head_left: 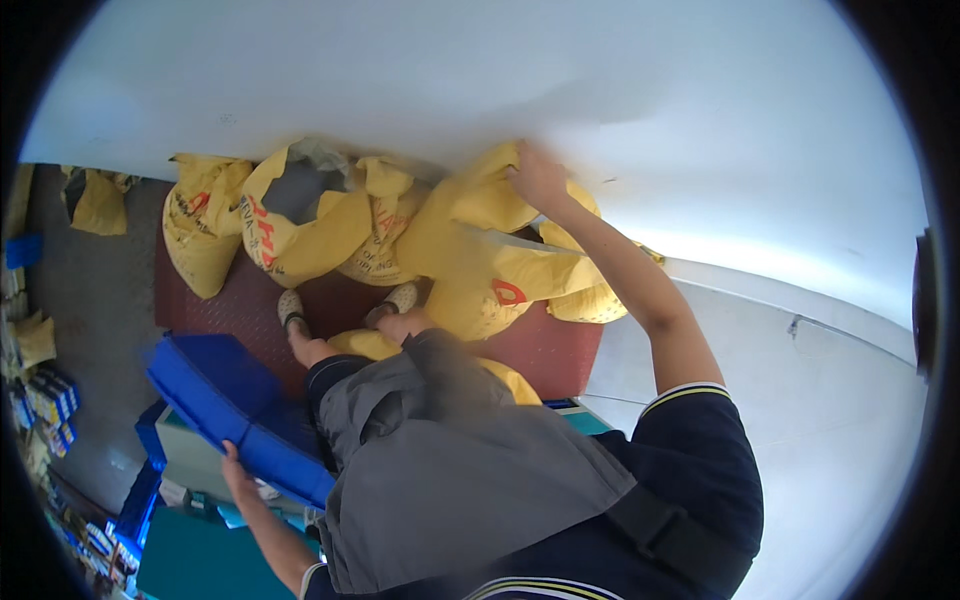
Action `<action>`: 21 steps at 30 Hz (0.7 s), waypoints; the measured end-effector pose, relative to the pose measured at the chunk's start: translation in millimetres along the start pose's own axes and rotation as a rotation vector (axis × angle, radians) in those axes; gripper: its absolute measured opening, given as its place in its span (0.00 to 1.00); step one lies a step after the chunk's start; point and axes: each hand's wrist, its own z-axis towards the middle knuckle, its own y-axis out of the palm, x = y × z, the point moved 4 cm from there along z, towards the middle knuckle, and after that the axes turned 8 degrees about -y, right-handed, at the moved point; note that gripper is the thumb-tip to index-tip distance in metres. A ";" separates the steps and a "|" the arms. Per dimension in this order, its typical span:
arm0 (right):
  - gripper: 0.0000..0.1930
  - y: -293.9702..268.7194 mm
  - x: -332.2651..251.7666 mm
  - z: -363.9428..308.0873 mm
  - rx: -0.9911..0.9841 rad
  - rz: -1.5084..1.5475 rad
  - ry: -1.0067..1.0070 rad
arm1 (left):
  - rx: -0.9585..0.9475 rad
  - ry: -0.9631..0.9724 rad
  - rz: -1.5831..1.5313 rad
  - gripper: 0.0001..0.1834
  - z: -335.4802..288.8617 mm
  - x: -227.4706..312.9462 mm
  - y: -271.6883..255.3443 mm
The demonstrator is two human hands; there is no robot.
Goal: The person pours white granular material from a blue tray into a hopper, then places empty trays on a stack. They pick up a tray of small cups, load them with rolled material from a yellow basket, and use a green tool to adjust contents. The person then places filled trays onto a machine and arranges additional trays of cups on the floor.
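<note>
My right hand point(538, 178) reaches up along the wall, its fingers closed on the top edge of a large yellow sack point(480, 200). That sack's mouth is partly spread, and its contents do not show. Lower left, my left hand point(236, 470) grips the long side of a blue plastic bin point(278, 452). The bin is tilted beside my legs, and I cannot make out anything inside it. Left of the gripped sack stands another yellow sack point(335, 240) with its mouth open and a dark inside.
More yellow sacks point(200, 225) line the white wall point(400, 70) on a dark red textured mat point(265, 325). My feet stand on this mat, close to the sacks. A green surface point(200, 555) lies below the bin. At far left are stacked small boxes point(50, 400).
</note>
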 end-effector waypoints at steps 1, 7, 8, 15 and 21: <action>0.23 5.1 7.1 -8.8 0.079 0.035 -0.042 | 0.018 0.024 -0.036 0.40 -1.6 -21.3 -3.3; 0.22 62.3 47.2 -29.9 0.254 -0.011 -0.195 | 0.129 -0.180 -0.210 0.39 -7.0 -144.1 -17.4; 0.22 76.3 51.7 -29.0 0.247 0.034 -0.182 | 0.179 -0.186 -0.252 0.39 -18.8 -158.0 -25.0; 0.39 102.0 50.8 -16.5 -0.161 0.179 -0.017 | 0.316 -0.036 -0.320 0.33 -87.7 -156.3 -43.9; 0.32 -4.4 17.5 -134.9 0.423 0.023 -0.070 | 0.274 0.069 0.014 0.26 -59.2 -42.6 -31.6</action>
